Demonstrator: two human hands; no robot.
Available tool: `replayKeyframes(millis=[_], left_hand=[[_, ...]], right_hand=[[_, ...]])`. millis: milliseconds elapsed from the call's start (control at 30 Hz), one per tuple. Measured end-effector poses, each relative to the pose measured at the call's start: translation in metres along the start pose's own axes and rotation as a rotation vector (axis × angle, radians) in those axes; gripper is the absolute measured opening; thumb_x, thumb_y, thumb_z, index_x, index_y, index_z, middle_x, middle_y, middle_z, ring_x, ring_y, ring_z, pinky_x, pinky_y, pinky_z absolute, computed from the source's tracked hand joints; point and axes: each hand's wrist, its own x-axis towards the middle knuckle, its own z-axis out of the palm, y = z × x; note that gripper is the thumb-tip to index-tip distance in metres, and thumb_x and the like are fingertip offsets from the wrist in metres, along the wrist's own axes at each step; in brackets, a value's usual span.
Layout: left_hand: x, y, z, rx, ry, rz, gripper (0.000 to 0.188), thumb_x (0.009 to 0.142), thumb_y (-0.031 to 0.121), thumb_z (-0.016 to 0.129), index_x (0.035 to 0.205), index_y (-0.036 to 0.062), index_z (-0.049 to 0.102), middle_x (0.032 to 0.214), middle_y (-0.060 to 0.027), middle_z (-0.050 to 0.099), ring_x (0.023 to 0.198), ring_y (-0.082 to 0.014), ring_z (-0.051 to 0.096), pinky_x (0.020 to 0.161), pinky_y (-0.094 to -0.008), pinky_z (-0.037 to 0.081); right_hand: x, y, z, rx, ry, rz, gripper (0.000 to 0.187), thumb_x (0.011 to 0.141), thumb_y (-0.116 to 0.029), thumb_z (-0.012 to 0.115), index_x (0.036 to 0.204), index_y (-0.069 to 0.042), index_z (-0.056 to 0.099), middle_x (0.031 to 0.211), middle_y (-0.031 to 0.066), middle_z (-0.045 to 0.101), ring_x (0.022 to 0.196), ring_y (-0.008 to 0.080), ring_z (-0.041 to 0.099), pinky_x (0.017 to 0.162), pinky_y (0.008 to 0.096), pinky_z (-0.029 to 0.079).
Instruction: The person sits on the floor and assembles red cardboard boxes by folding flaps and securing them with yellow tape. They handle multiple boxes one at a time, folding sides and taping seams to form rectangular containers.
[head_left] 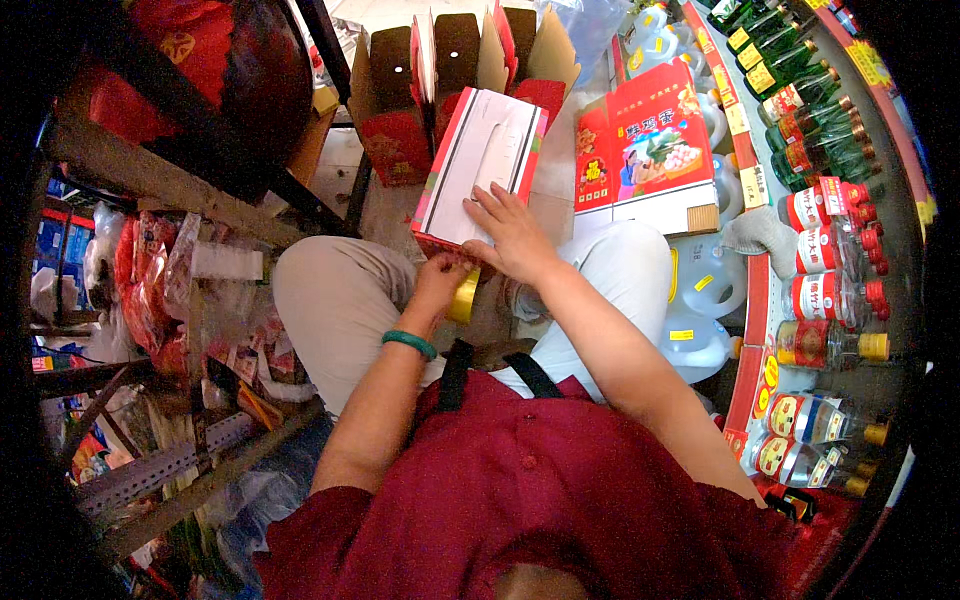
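Observation:
Between my knees stands a carton (478, 165), with a white face turned up and red, printed edges. My right hand (512, 238) lies on its near part, fingers spread and pressed lightly to the white face. At the carton's near end, my left hand (440, 282) is closed, its fingers bent against the edge. A roll of yellow tape (463, 298) shows beside those fingers and appears held by them; part of the roll is hidden. A green bangle (409, 344) circles my left wrist.
Open red cartons (398, 140) stand beyond the carton. A flattened red printed carton (645, 135) lies to the right. Large clear jugs (708, 278) and shelves of bottles (815, 250) line the right side. A metal rack (215, 435) with bagged goods stands left.

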Motion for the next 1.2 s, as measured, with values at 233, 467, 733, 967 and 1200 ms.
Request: replayKeyframes(millis=[233, 467, 733, 967, 1200], left_hand=[[-0.01, -0.026, -0.013, -0.098, -0.106, -0.049, 0.026, 0.081, 0.02, 0.067, 0.099, 0.0022, 0.062, 0.093, -0.0053, 0.064, 0.083, -0.0144, 0.058, 0.074, -0.0287, 0.046], [-0.001, -0.024, -0.005, 0.103, 0.064, 0.098, 0.023, 0.085, 0.022, 0.063, 0.099, 0.0039, 0.061, 0.094, -0.0049, 0.063, 0.088, -0.016, 0.056, 0.079, -0.0316, 0.045], [0.019, -0.042, -0.011, -0.299, -0.182, -0.107, 0.023, 0.086, 0.023, 0.063, 0.102, 0.0064, 0.062, 0.095, -0.0027, 0.063, 0.086, -0.0139, 0.055, 0.079, -0.0296, 0.044], [0.025, -0.026, -0.01, -0.053, -0.185, -0.014, 0.024, 0.085, 0.026, 0.064, 0.094, 0.0031, 0.066, 0.086, -0.0039, 0.064, 0.079, -0.0132, 0.057, 0.073, -0.028, 0.045], [0.04, -0.045, 0.001, 0.046, -0.106, 0.099, 0.031, 0.085, 0.029, 0.064, 0.098, 0.0007, 0.067, 0.091, -0.0071, 0.067, 0.082, -0.0147, 0.058, 0.077, -0.029, 0.046]], right_hand=[[0.002, 0.002, -0.004, 0.005, -0.079, -0.034, 0.065, 0.078, -0.037, 0.064, 0.135, -0.013, 0.043, 0.142, 0.0104, 0.037, 0.132, 0.0332, 0.029, 0.109, 0.0445, 0.025], [0.004, 0.008, 0.003, -0.026, -0.064, -0.032, 0.065, 0.078, -0.038, 0.064, 0.135, -0.014, 0.042, 0.142, 0.0091, 0.037, 0.133, 0.0324, 0.029, 0.109, 0.0453, 0.025], [0.002, -0.006, -0.008, -0.06, -0.059, 0.001, 0.071, 0.071, -0.036, 0.07, 0.133, -0.013, 0.044, 0.141, 0.0097, 0.039, 0.131, 0.0337, 0.031, 0.107, 0.0467, 0.028], [-0.004, -0.007, -0.009, -0.14, -0.056, 0.045, 0.073, 0.07, -0.034, 0.07, 0.133, -0.013, 0.042, 0.141, 0.0105, 0.038, 0.131, 0.033, 0.032, 0.106, 0.05, 0.027], [-0.009, -0.015, 0.017, -0.449, -0.027, 0.148, 0.084, 0.068, -0.04, 0.072, 0.138, -0.013, 0.034, 0.142, 0.0097, 0.035, 0.133, 0.0332, 0.029, 0.105, 0.0554, 0.024]])
